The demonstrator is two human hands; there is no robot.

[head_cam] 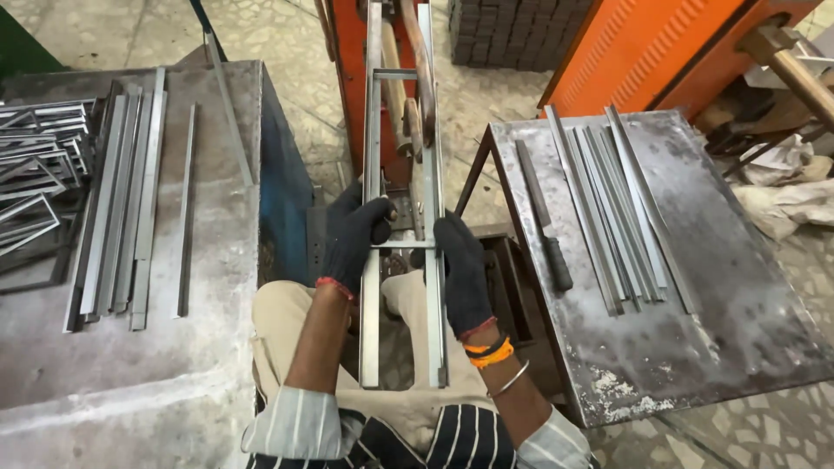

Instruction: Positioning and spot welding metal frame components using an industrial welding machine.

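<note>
A long grey metal frame (372, 104), made of two parallel strips joined by cross bars, lies lengthwise from my lap into an orange machine (352, 78). My left hand (356, 239), in a dark glove, grips the frame's left strip near a cross bar. On the right strip my right hand (460, 269), also gloved, is closed around the metal. Orange and black bands and a metal bangle sit on my right wrist.
A grey table (217, 347) on the left holds several flat metal strips (122, 200) and finished frames (35, 165). The rusty steel table (738, 287) on the right carries more strips (608, 200) and a dark file (543, 213). An orange cabinet (651, 43) stands behind.
</note>
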